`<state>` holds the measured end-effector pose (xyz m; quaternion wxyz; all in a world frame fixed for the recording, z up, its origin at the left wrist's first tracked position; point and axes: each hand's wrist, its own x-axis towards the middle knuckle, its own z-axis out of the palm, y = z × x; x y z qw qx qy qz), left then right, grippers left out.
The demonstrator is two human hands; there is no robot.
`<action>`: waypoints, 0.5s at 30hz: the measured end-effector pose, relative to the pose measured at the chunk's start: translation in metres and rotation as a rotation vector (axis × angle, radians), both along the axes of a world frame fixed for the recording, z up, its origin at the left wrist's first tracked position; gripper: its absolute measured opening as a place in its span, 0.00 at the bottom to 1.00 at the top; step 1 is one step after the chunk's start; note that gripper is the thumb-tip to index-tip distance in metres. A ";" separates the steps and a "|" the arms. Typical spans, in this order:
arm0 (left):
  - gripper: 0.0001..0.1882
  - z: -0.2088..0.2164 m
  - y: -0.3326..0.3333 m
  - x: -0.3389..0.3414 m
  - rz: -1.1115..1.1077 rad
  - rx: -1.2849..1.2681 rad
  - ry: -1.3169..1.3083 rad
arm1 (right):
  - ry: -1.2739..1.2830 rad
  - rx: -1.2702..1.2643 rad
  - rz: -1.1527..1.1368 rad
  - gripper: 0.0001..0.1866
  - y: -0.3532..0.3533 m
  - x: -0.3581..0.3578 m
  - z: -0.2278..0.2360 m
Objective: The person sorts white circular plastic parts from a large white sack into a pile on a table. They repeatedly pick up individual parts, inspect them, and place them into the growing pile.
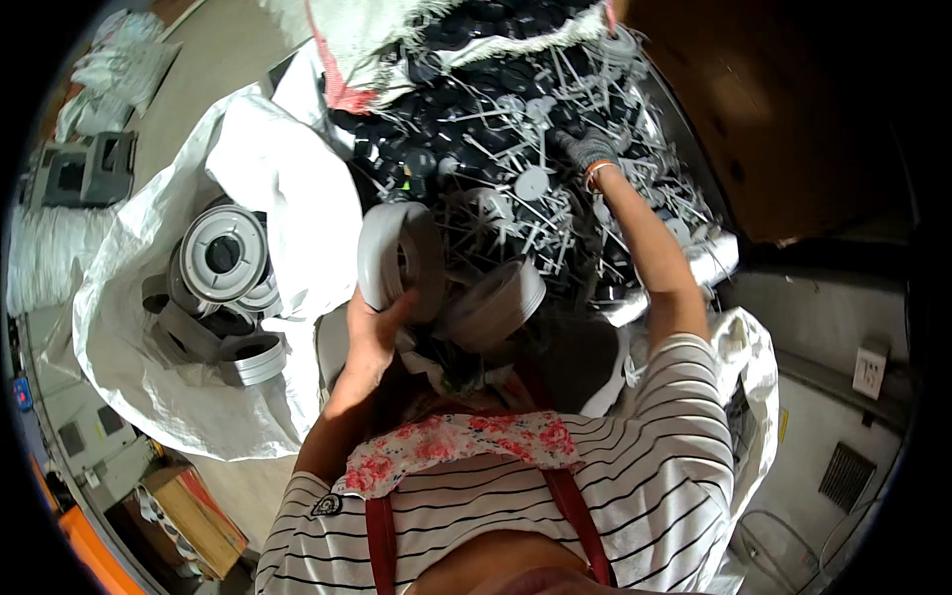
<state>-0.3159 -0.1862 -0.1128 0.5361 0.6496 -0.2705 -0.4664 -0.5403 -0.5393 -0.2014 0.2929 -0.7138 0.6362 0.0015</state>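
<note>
My left hand [375, 335] is closed round the lower edge of a thick grey plastic ring [380, 260], which it holds tilted up on its side. Close by on the right, a second grey plastic ring [493, 305] leans near my body. My right hand [592, 151], in a grey knitted glove, reaches far out into a heap of black round plastic parts [486, 74] and grey branching plastic scraps [531, 183]. Its fingertips merge with the dark parts, so their grip is hidden.
On the left stands a large white woven sack [119, 367] with several grey flanged rings [226, 254] inside. Another white sack [754, 367] is at my right side. A brown panel [764, 119] borders the heap on the right. A wooden box [198, 516] sits lower left.
</note>
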 end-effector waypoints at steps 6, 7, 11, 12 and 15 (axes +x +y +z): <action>0.24 0.013 0.012 0.003 -0.095 0.044 -0.346 | 0.068 0.000 -0.422 0.49 -0.007 0.040 -0.054; 0.26 0.013 0.015 0.006 -0.099 0.053 -0.293 | 0.090 -0.040 -0.331 0.49 -0.002 0.038 -0.047; 0.26 0.011 0.016 0.005 -0.150 -0.022 0.000 | -0.025 0.096 0.066 0.54 0.041 0.018 0.016; 0.25 0.012 0.017 0.002 -0.198 -0.030 0.074 | -0.085 0.131 0.163 0.54 0.057 0.015 0.028; 0.23 0.022 0.026 -0.012 -0.295 -0.052 0.244 | -0.409 -0.056 0.366 0.45 0.117 0.008 0.065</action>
